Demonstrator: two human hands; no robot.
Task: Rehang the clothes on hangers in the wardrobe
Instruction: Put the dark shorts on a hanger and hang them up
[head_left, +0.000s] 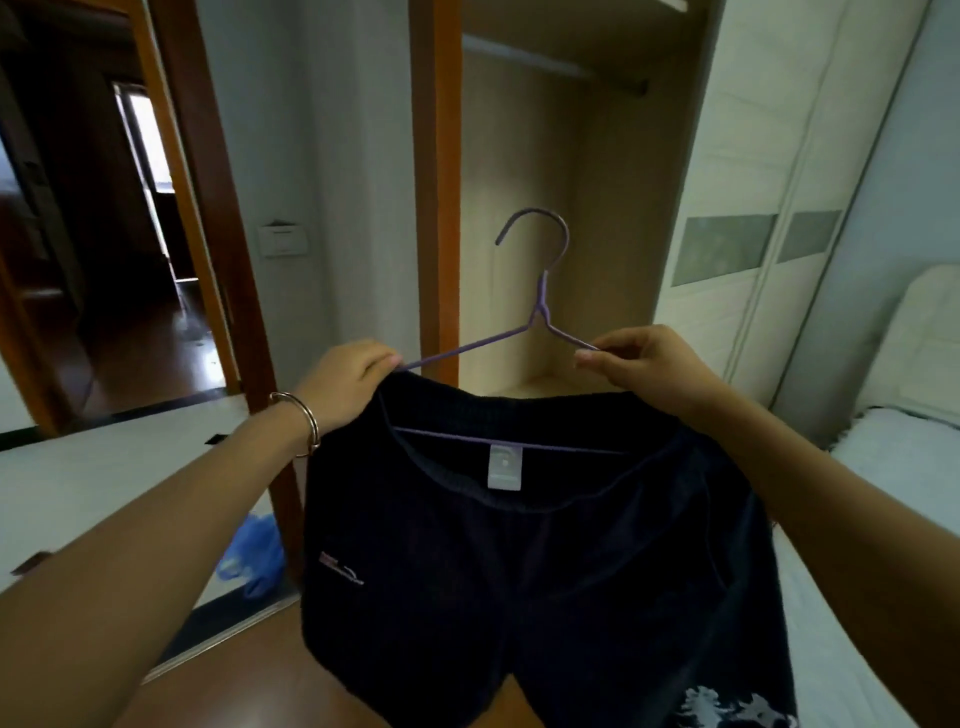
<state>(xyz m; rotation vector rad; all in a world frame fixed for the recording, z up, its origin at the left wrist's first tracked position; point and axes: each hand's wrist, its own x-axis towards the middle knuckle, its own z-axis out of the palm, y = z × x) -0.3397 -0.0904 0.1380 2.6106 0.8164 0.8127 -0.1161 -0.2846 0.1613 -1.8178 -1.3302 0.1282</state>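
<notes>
left hand (347, 381): fingers curled, gripping left shoulder of purple wire hanger (540, 312) with the waistband | right hand (644, 366): thumb and fingers pinching hanger's right shoulder | dark shorts (545, 561): draped on the hanger, held upright before open wardrobe (550, 208) | rail (550, 65): above, bare | bed (893, 467): at right
</notes>
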